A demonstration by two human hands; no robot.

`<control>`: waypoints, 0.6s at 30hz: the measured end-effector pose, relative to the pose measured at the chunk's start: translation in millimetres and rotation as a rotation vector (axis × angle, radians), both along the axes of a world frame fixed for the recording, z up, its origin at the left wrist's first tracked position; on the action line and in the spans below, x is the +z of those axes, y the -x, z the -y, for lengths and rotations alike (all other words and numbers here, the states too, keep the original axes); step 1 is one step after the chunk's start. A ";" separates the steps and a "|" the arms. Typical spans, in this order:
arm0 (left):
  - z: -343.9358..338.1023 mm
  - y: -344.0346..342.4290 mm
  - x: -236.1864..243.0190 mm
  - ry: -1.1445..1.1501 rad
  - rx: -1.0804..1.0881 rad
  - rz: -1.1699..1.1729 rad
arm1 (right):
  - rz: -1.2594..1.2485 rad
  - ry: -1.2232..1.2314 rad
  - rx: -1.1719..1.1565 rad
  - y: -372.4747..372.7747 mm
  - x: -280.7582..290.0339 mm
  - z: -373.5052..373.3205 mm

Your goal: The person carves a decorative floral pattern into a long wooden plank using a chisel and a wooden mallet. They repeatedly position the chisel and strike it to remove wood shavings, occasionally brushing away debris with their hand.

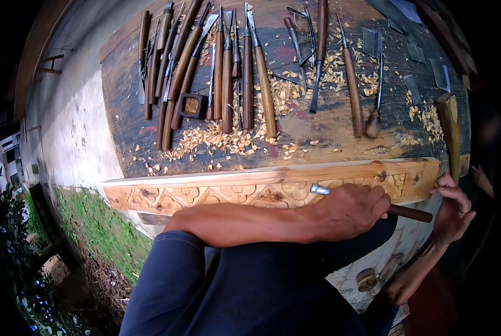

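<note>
My left hand (355,208) grips a metal-tipped chisel (410,213) with a dark wooden handle, its blade over the carved face of a long pale board (228,196). The board lies along the bench's near edge, cut with repeated petal and zigzag shapes. My right hand (452,213) is at the board's right end, fingers loosely bent and apart, holding nothing that I can see; I cannot tell whether its fingertips touch the board.
Many wood-handled carving tools (226,84), a small dark square block (192,105), shavings (233,143) and glass-like plates (372,42) lie on the workbench (133,151). A wooden mallet-like piece (450,126) stands at right. A dim person (483,179) is beyond; grass (99,235) shows at left.
</note>
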State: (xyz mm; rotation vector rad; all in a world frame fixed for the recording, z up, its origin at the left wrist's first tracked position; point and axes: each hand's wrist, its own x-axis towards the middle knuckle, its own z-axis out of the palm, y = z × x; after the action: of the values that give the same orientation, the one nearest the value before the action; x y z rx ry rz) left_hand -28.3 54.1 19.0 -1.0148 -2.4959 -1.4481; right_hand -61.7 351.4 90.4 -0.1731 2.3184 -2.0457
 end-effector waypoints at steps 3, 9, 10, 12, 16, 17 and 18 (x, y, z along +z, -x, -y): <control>2.5 -0.6 -4.7 -0.018 0.008 0.012 | 0.032 -0.134 0.219 4.9 -9.7 29.0; 3.6 1.4 1.5 -0.011 0.017 0.007 | -0.006 0.108 -0.104 -7.1 -11.8 -48.6; 1.8 0.4 -0.2 -0.017 0.020 0.010 | 0.063 0.078 0.075 -2.8 -19.2 4.3; 5.7 1.6 -2.1 -0.046 0.011 0.006 | 0.103 0.176 0.182 3.2 -25.5 3.4; 6.4 -0.2 -0.7 -0.035 0.019 0.004 | 0.056 0.072 -0.022 -2.8 -2.4 -42.2; 6.0 1.0 0.2 -0.028 0.020 0.000 | 0.024 0.104 -0.070 -5.2 -0.8 -51.9; 6.3 1.9 1.1 -0.022 0.021 -0.005 | -0.007 0.136 -0.119 -7.6 -0.7 -60.3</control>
State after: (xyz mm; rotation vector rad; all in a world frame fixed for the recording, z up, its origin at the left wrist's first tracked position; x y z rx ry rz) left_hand -30.2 47.8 20.1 -0.9838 -2.4742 -1.4611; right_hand -54.1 411.7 89.7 -0.0479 2.2454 -2.2635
